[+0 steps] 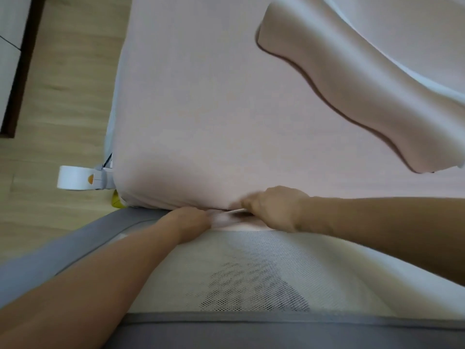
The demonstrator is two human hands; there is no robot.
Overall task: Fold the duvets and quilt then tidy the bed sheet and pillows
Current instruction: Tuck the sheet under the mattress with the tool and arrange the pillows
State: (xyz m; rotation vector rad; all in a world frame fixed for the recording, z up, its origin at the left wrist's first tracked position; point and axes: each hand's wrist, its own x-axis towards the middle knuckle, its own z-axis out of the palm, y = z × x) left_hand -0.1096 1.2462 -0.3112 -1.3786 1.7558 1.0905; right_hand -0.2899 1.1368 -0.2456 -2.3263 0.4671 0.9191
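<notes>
The pink bed sheet (214, 109) lies smooth over the mattress, filling the middle of the frame. At its near edge, lower centre, your left hand (191, 220) and right hand (271, 210) sit close together where the sheet meets the mesh bed rail (239, 273). Your fingers look curled into the sheet's edge, though blur hides the exact grip. A contoured pillow (352, 84) lies at upper right. A white rail bracket (78, 181) sits at left, over the wooden floor (63, 96).

Home bedroom, bed (214, 96), pillow (352, 79), likely wood floor (63, 96)
</notes>
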